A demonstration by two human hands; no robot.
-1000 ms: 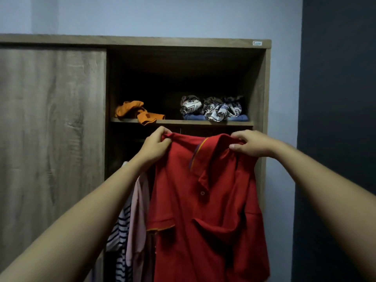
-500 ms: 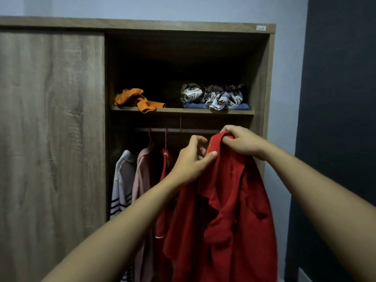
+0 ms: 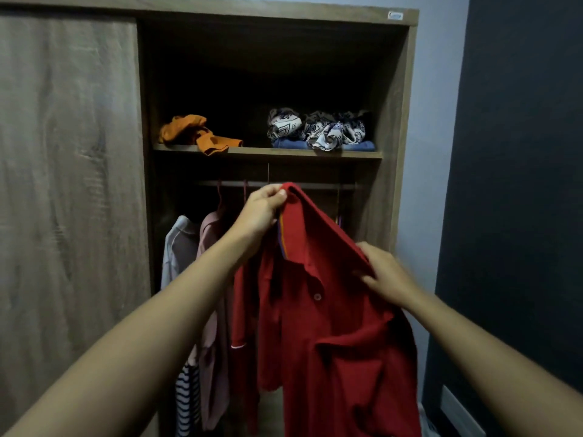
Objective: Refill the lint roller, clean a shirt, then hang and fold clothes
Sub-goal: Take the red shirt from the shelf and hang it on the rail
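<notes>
A red polo shirt (image 3: 340, 335) hangs in front of the open wardrobe, its collar raised close to the hanging rail (image 3: 315, 185). My left hand (image 3: 262, 212) pinches the top of the collar just below the rail. My right hand (image 3: 386, 272) grips the shirt's right shoulder, lower down and to the right. Whether a hanger is inside the shirt is hidden by the cloth.
A white striped top (image 3: 179, 257), a pink garment (image 3: 214, 310) and another red one (image 3: 244, 326) hang on the rail at the left. The shelf (image 3: 268, 152) holds an orange cloth (image 3: 198, 135) and patterned clothes (image 3: 318, 130) on folded blue. A closed sliding door (image 3: 69, 184) stands left; a dark wall (image 3: 520, 184) right.
My left hand rose with the collar toward the rail. My right hand slid down from the collar to the shirt's right shoulder, and the shirt's front opened out again.
</notes>
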